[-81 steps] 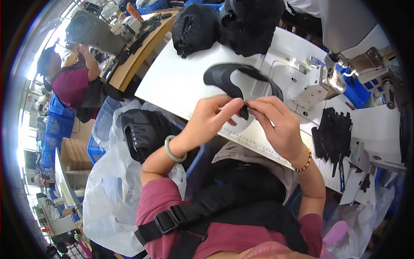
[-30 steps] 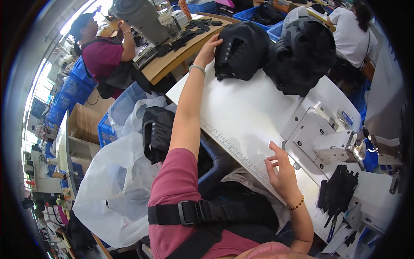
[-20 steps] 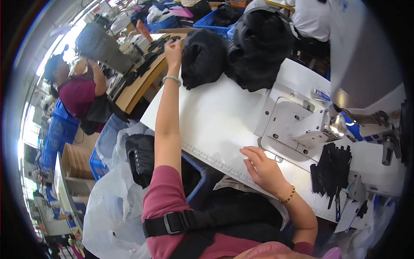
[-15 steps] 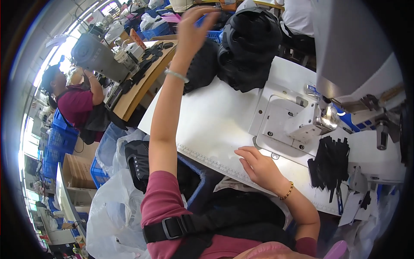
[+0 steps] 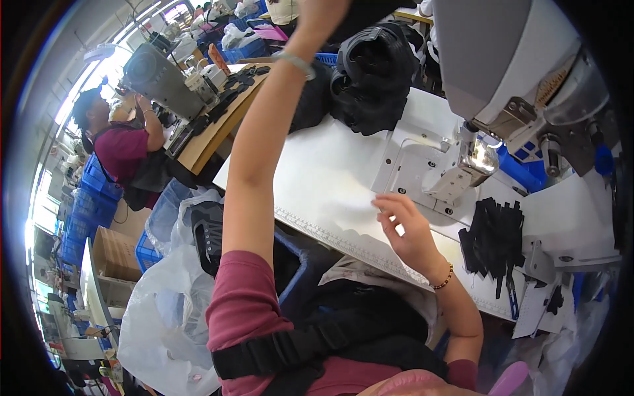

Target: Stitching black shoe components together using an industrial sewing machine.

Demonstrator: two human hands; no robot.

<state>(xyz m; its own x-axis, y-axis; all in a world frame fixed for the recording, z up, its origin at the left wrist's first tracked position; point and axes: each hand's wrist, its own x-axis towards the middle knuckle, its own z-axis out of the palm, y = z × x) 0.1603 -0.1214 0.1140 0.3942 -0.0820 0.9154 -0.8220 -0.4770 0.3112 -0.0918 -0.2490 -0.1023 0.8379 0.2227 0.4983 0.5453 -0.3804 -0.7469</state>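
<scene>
My left hand point(image 5: 322, 18) is raised at the top edge of the view, with its fingertips cut off. Against it is a black shoe upper point(image 5: 370, 14), lifted over a stack of black shoe uppers point(image 5: 373, 86) on the far side of the white sewing table point(image 5: 317, 171). My right hand point(image 5: 411, 231) hovers above the table near its front ruler edge. Its fingers are loosely curved and apart, with nothing between them. Just beyond it stands the metal work arm point(image 5: 456, 178) of a sewing machine.
The machine head point(image 5: 489, 59) overhangs the right side. Black strips point(image 5: 492, 237) lie on the table beside a blue-handled tool point(image 5: 512, 297). On the left are a clear plastic bag point(image 5: 168, 317) and another black upper point(image 5: 208, 234). A co-worker point(image 5: 122, 148) sits at another machine.
My left hand has moved up and right to the top of the stack, and black material is now lifted there. My right hand has risen slightly with fingers more bent. The view has shifted.
</scene>
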